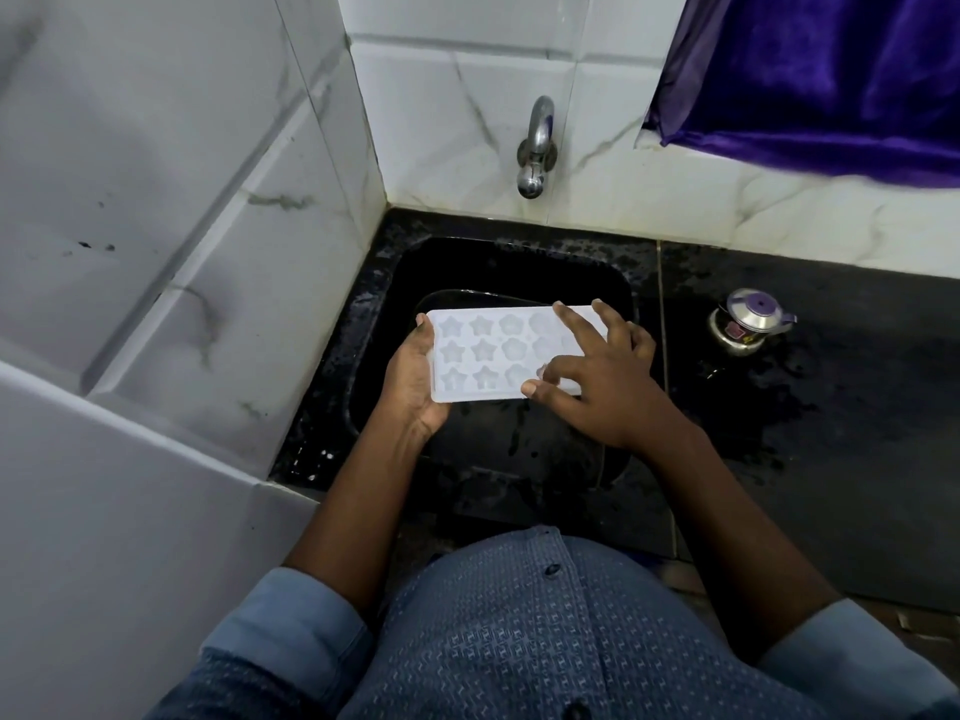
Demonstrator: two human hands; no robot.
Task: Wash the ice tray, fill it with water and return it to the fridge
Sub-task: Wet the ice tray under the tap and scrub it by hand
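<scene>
Blue patterned shirt (519, 641), cut off at 6 o'clock. White ice tray (483, 350) over black sink (519, 262): left hand (410, 376) grips its 9 o'clock end; right hand (597, 376) rests spread fingers at 3 o'clock, hiding cells.

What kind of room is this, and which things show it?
Probably a home kitchen: a black sink in a dark counter, a metal tap on the tiled wall above, a small steel pot nearby, and an ice tray held over the sink.
</scene>
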